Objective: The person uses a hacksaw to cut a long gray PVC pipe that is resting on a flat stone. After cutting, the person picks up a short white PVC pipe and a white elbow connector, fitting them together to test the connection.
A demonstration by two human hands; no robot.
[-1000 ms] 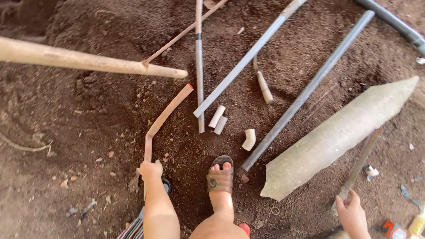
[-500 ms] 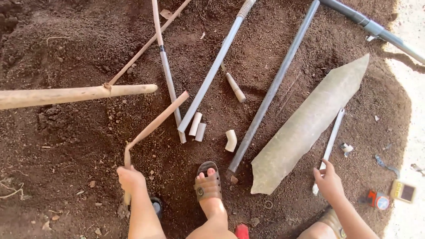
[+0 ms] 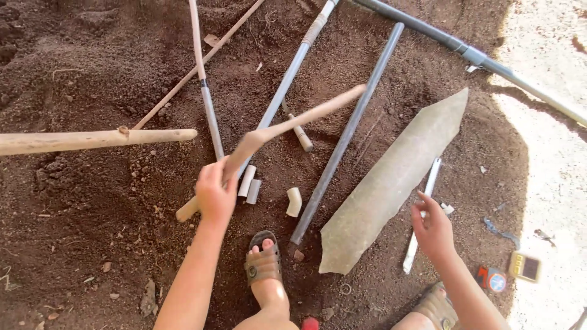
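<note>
My left hand [image 3: 214, 194] grips a bent, tan stick-like piece [image 3: 287, 125] near its lower end and holds it raised above the soil, its long end pointing up and to the right. My right hand [image 3: 433, 227] hovers with fingers apart just over a thin white pipe [image 3: 424, 211] lying on the soil beside a long pale pointed slab [image 3: 391, 180]. Whether the fingers touch the pipe is unclear. My sandalled foot [image 3: 263, 263] rests between the two arms.
Several grey pipes [image 3: 345, 134] and thin rods [image 3: 205, 79] lie across the dark soil. A thick wooden pole [image 3: 92, 140] enters from the left. Short pipe offcuts [image 3: 249, 183] and an elbow fitting [image 3: 294, 201] lie near my foot. Small items [image 3: 526, 266] sit at the lower right.
My left hand has lifted the bent tan piece off the soil and swung it up to the right. My right hand stays by the thin white pipe.
</note>
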